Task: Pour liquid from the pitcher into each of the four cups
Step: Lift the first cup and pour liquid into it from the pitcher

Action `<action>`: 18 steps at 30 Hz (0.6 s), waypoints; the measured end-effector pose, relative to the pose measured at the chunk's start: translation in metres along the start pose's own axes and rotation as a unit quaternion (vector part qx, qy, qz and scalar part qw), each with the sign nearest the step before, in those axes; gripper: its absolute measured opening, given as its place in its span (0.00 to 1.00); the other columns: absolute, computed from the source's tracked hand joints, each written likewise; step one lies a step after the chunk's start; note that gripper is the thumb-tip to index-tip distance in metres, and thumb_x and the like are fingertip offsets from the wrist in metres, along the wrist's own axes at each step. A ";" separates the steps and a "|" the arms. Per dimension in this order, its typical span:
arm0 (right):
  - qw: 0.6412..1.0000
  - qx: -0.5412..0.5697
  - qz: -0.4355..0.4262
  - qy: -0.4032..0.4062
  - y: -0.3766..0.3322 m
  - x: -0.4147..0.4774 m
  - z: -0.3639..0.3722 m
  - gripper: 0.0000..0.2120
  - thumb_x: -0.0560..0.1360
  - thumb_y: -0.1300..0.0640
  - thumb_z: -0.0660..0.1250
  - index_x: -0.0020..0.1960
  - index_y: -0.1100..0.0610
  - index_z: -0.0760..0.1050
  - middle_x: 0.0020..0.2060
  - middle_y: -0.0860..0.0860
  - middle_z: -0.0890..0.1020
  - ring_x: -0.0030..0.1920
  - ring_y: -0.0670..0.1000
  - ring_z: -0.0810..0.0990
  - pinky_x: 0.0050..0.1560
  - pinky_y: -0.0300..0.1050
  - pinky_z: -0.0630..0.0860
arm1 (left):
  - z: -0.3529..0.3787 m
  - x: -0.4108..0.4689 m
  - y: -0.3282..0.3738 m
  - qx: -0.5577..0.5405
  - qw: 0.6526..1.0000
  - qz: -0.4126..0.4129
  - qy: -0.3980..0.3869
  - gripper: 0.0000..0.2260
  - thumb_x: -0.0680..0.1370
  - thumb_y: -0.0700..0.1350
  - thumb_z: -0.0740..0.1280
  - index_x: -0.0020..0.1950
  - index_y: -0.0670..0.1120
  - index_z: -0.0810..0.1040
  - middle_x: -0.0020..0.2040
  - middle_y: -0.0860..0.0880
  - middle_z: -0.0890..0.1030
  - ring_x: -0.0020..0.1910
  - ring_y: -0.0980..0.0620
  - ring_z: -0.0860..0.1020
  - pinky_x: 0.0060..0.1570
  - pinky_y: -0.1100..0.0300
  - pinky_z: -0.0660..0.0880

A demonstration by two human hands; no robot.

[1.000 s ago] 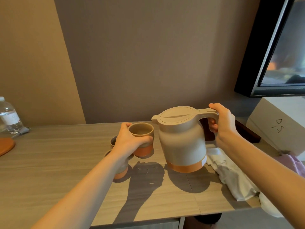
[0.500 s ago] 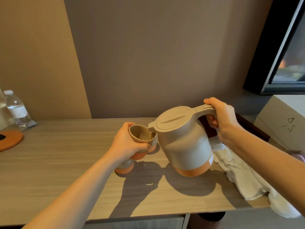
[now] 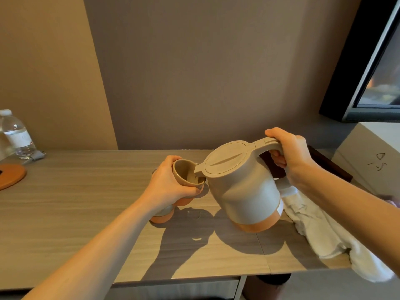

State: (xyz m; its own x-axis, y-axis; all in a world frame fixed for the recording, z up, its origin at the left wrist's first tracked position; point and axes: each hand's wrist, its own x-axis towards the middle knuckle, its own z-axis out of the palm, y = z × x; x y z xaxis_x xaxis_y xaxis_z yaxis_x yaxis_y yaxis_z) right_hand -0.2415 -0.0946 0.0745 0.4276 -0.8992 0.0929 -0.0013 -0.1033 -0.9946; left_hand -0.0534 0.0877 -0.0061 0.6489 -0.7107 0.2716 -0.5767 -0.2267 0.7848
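My right hand grips the handle of a beige pitcher with an orange base, lifted off the table and tilted to the left. Its spout sits over the rim of a beige cup with an orange bottom, which my left hand holds tilted toward the spout above the table. Some liquid shows inside the cup. Another cup stands on the table under my left wrist, mostly hidden. The other cups are hidden behind my left hand.
A wooden table runs along the wall. A white cloth lies at its right edge. A water bottle and an orange round mat sit far left. A white box and a dark-framed screen are at the right.
My left hand lifted the cup off the table and tilted it toward the pitcher. My right hand raised the pitcher and tipped it left until the spout reached the cup's rim.
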 end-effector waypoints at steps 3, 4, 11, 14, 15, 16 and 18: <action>1.000 -0.003 0.002 -0.001 0.000 0.000 0.000 0.13 0.73 0.49 0.68 0.40 0.59 0.75 0.29 0.51 0.73 0.29 0.47 0.69 0.31 0.38 0.66 | 0.001 0.000 -0.001 -0.003 1.000 -0.003 0.001 0.37 0.58 0.53 0.83 0.61 0.57 0.67 0.52 0.62 0.74 0.56 0.54 0.74 0.48 0.60 0.74; 1.000 -0.004 0.003 -0.001 0.000 -0.001 0.000 0.13 0.73 0.49 0.68 0.41 0.60 0.75 0.29 0.51 0.73 0.29 0.47 0.69 0.31 0.38 0.66 | 0.001 0.000 -0.001 -0.007 1.000 -0.006 0.002 0.37 0.58 0.52 0.83 0.61 0.57 0.67 0.52 0.61 0.74 0.56 0.54 0.74 0.47 0.61 0.74; 1.000 -0.011 -0.005 -0.004 -0.001 -0.003 0.001 0.14 0.74 0.49 0.67 0.36 0.59 0.74 0.24 0.49 0.72 0.27 0.47 0.68 0.31 0.39 0.65 | 0.000 0.000 -0.005 -0.012 1.000 -0.017 0.007 0.37 0.58 0.51 0.83 0.60 0.57 0.67 0.53 0.60 0.74 0.56 0.53 0.73 0.45 0.63 0.73; 1.000 -0.015 -0.008 -0.004 -0.003 -0.004 0.003 0.14 0.74 0.49 0.67 0.36 0.59 0.74 0.24 0.50 0.73 0.28 0.47 0.68 0.31 0.39 0.65 | 0.000 0.000 -0.007 -0.004 1.000 -0.016 0.012 0.38 0.57 0.53 0.83 0.61 0.57 0.67 0.54 0.58 0.75 0.57 0.52 0.73 0.48 0.60 0.74; 1.000 -0.016 -0.009 -0.004 -0.003 -0.004 0.003 0.14 0.74 0.49 0.67 0.36 0.59 0.75 0.26 0.51 0.73 0.28 0.47 0.69 0.31 0.39 0.66 | 0.000 0.000 -0.007 -0.002 1.000 -0.015 0.013 0.38 0.57 0.53 0.83 0.61 0.57 0.67 0.55 0.58 0.75 0.58 0.52 0.73 0.50 0.58 0.75; 1.000 -0.016 -0.010 -0.004 -0.004 -0.004 0.003 0.14 0.74 0.49 0.67 0.37 0.59 0.75 0.27 0.51 0.73 0.29 0.47 0.69 0.32 0.39 0.66 | 0.000 0.000 -0.007 -0.002 1.000 -0.014 0.014 0.38 0.57 0.54 0.83 0.61 0.57 0.67 0.55 0.58 0.75 0.58 0.52 0.73 0.50 0.58 0.75; 1.000 -0.017 -0.010 -0.006 -0.004 -0.003 0.003 0.14 0.74 0.49 0.67 0.36 0.59 0.75 0.24 0.49 0.73 0.28 0.47 0.69 0.31 0.38 0.66 | 0.000 -0.001 -0.007 -0.008 1.000 -0.012 0.013 0.36 0.57 0.53 0.83 0.60 0.57 0.68 0.54 0.58 0.76 0.57 0.53 0.74 0.49 0.60 0.75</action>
State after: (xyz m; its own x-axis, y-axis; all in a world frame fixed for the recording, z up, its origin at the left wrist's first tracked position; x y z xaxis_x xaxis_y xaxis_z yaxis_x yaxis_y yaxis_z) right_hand -0.2399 -0.0897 0.0784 0.4384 -0.8918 0.1122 -0.0229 -0.1358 -0.9905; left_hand -0.0499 0.0895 -0.0116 0.6754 -0.6874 0.2669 -0.5533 -0.2331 0.7997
